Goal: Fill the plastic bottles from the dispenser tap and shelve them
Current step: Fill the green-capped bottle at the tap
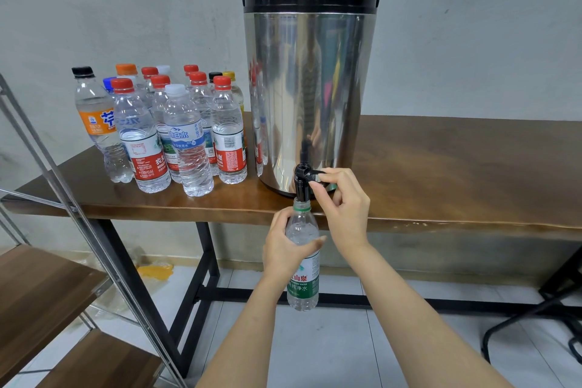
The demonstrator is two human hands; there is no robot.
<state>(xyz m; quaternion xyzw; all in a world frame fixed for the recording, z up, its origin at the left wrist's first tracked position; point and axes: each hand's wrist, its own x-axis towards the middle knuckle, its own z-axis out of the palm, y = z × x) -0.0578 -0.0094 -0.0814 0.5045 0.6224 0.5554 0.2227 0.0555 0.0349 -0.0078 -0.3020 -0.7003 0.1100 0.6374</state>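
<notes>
Along the left edge of the frame stands a shelf rack (pixel 47 287) with a slanting metal frame and dark wood-grain boards at lower left. Behind it a grey plastered wall (pixel 126 9) fills the upper half of the frame. A long wooden table (pixel 441 173) on black metal legs runs from the left to the right edge. Below it is a pale tiled floor (pixel 315 350), with a yellow patch (pixel 156 271) on the floor near the left table leg. Black chair legs (pixel 535 318) show at lower right.

On the table, left of centre, a cluster of capped plastic bottles (pixel 163 132) stands upright and close together. Most have red caps; others are black, orange, blue, white and yellow. Their walls are clear; how full they are I cannot tell. Just right of them, at centre, stands a tall steel dispenser (pixel 310 79) with a black lid, its black tap (pixel 300 189) overhanging the table's front edge.

Below the tap, the left hand (pixel 283 249) grips an uncapped plastic bottle (pixel 304 280) with a green-and-white label, fingers wrapped round its upper body and thumb across the front. The bottle is upright, its mouth right under the spout. The right hand (pixel 343 201) pinches the tap lever (pixel 315 174) between thumb and forefinger, the other fingers curled.
</notes>
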